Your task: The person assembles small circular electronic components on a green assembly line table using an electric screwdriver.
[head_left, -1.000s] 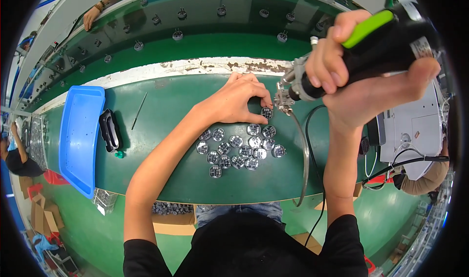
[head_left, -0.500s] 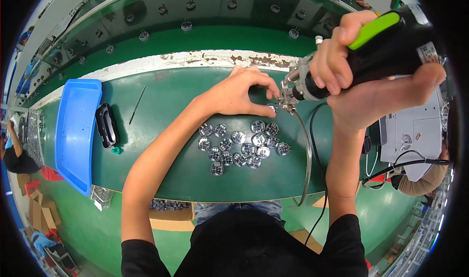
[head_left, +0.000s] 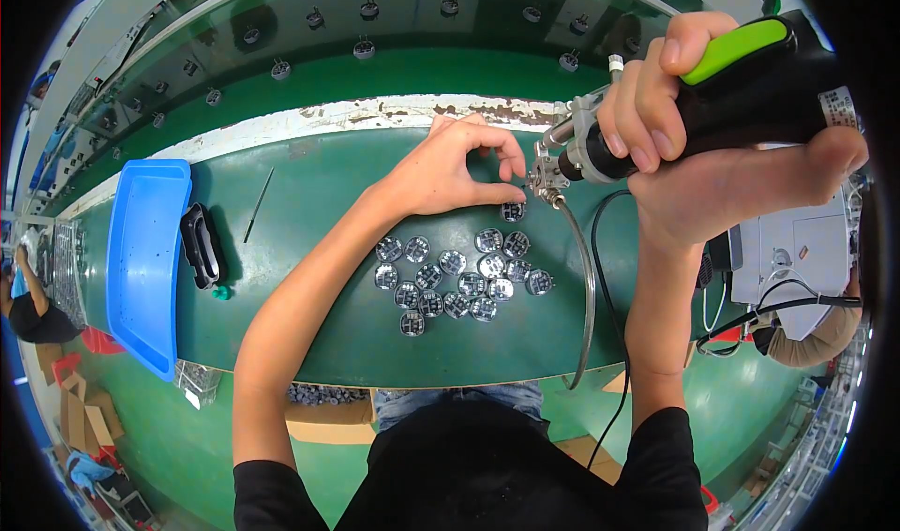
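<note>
My right hand [head_left: 656, 128] is wrapped round a black power screwdriver [head_left: 741, 90] with a green lever. Its metal head [head_left: 546, 177] points left, and a clear hose [head_left: 589, 287] runs down from it. Beside that head, my left hand [head_left: 450, 165] is curled, thumb and fingertips brought nearly together; whatever they pinch is too small or hidden to tell. Just below the left thumb a round part [head_left: 513, 211] with a grey face lies on the green table. Several like round parts [head_left: 453, 263] are spread in a loose cluster nearer to me.
To the left stand a blue tray [head_left: 145, 259], a black open case [head_left: 200, 245] and a thin rod [head_left: 260, 205]. A white machine [head_left: 797, 240] with cables is at the right. Beyond the table's chipped white edge [head_left: 375, 111], a green conveyor belt [head_left: 422, 76] carries more parts.
My left thumb and fingertips have come closer together and shifted slightly left, leaving the round part below the thumb more visible. The screwdriver's head has moved slightly left and down.
</note>
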Tool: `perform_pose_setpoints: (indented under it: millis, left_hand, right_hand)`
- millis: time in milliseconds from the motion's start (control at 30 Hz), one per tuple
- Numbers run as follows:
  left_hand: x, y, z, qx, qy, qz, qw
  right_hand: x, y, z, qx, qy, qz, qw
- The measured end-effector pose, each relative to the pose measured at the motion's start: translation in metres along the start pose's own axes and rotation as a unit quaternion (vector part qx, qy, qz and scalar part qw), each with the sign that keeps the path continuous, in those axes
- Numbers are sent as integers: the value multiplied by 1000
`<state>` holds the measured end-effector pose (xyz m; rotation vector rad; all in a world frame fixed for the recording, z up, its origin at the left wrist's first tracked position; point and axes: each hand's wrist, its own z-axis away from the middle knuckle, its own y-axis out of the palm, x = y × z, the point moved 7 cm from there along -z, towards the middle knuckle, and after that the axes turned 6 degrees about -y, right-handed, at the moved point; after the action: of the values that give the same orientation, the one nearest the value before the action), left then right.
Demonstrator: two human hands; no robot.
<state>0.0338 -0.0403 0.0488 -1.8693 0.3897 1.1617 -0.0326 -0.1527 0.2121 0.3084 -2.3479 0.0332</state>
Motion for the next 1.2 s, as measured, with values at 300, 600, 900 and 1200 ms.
perform_pose_setpoints:
  millis: [300, 600, 900, 1200]
  left_hand:
    - [3, -2, 3, -3, 44, 50, 998]
    - [7, 1, 3, 1, 11, 112, 994]
    - [10, 1, 1, 0, 6, 131, 991]
    - [4, 1, 3, -20, 35, 121, 992]
  right_hand:
    - [13, 7, -2, 41, -50, -10, 998]
    - [21, -9, 0, 65, -75, -7, 995]
    - [23, -4, 0, 92, -75, 11, 993]
    - [23, -1, -1, 98, -52, 33, 993]
